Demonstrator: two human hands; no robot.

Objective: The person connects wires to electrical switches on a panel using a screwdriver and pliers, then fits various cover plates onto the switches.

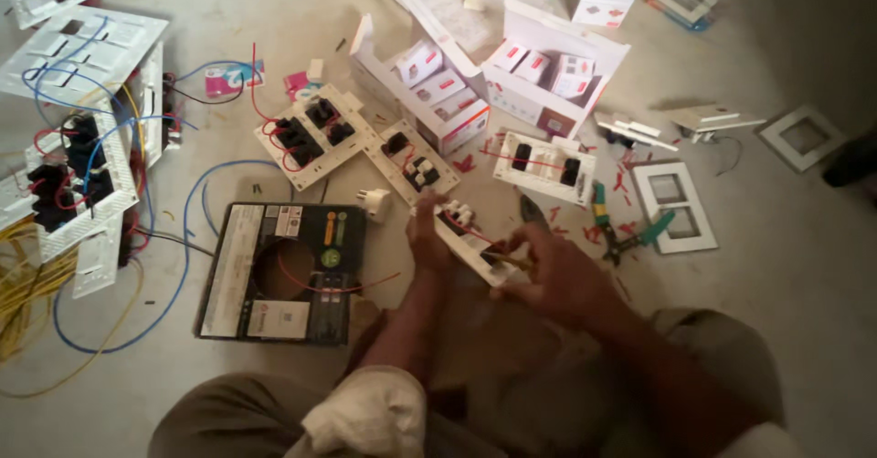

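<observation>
Grey concrete floor (804, 330) spreads under everything, littered with parts. Largest on it is the dark flat wire box (285, 273) with a round window, lying left of the person's knees, a red wire (338, 286) trailing across its face. At the far left sits a cluster of white switch plates (82, 111) laced with blue, red and yellow cable. Near the top, two open white cartons (512, 65) hold small red-and-white packets. Between these lie three more wired plates: one with black modules (311, 134), a narrower one (411, 161) beside it, and another (545, 166) to the right. An empty white frame (676, 207) lies farther right, with green-handled pliers (630, 234) just beside it. A white plug adapter (373, 202) rests above the dark box.

Smaller and central is the white switch plate (470, 239) held above the lap, tilted, its back with black modules and red wiring facing up. The left hand (427, 237) is curled around the plate's left end, fingers closed on its edge. The right hand (548, 271) is bunched at the plate's lower right corner, fingertips pressed together on what looks like a thin yellowish tool or wire (512, 259), though blur makes it hard to tell which.
</observation>
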